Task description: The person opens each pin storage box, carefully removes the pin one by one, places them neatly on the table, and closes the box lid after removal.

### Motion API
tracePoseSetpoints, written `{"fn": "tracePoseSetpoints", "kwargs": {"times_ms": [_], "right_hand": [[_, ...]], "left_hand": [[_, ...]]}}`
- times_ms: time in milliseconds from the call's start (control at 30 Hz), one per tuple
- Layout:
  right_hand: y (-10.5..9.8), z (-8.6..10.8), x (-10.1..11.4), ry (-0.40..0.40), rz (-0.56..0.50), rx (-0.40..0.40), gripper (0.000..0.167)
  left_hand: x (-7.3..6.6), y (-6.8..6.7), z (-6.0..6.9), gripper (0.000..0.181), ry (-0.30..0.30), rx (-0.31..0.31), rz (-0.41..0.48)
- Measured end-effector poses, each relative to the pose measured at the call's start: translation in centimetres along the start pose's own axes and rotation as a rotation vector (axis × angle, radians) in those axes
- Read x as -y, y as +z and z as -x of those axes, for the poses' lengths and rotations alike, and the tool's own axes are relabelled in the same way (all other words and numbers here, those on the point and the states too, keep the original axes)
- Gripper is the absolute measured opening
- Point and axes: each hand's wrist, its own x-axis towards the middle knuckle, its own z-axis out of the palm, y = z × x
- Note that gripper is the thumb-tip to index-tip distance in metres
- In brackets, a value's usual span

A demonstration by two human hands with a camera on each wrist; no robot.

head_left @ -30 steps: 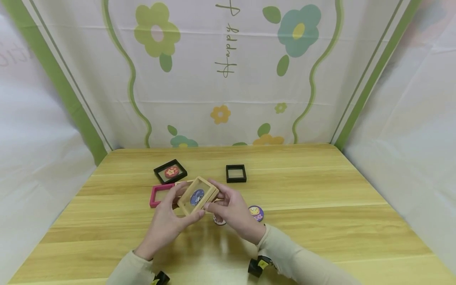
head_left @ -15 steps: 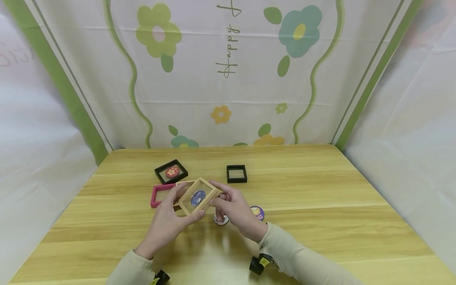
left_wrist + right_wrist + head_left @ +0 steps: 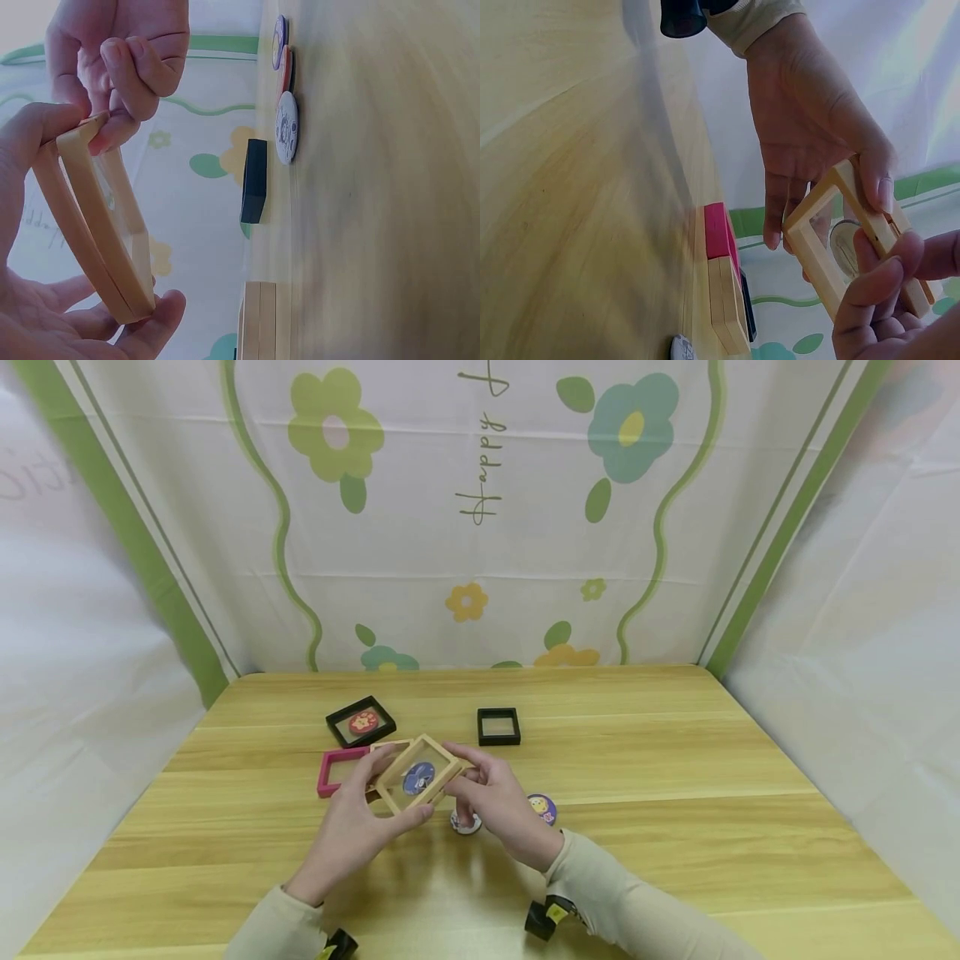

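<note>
Above the table both hands hold a light wooden frame (image 3: 390,781) with a blue round badge (image 3: 418,778) inside. My left hand (image 3: 347,833) grips its left and lower edges between thumb and fingers. At its right side my right hand (image 3: 504,806) pinches the frame's edge. In the left wrist view the frame's two halves (image 3: 105,225) stand slightly apart at one end, near the right hand's fingers (image 3: 124,75). The right wrist view shows the right fingers (image 3: 877,292) on the frame's edge, with the left thumb pressing beside them.
A black frame with a red badge (image 3: 363,722), a pink frame (image 3: 326,775) and another wooden frame (image 3: 390,746) lie behind the left hand. A smaller black frame (image 3: 498,740) stands farther right. Near the right hand lie a white badge (image 3: 466,825) and a purple badge (image 3: 551,811).
The right hand's fingers have shifted slightly along the frame's right edge, and the frame has tilted a little. The left hand keeps its grip.
</note>
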Motion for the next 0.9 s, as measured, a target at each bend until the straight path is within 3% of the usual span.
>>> {"fn": "tracePoseSetpoints", "kwargs": {"times_ms": [500,900], "right_hand": [[0.10,0.00,-0.04,0.038,0.008,-0.060,0.057],[-0.17,-0.19,-0.25,0.064,0.009,-0.055,0.051]], "left_hand": [[0.09,0.12,0.03,0.091,0.003,-0.001,0.003],[0.00,0.05,0.00,0.089,-0.057,0.008,0.017]]}}
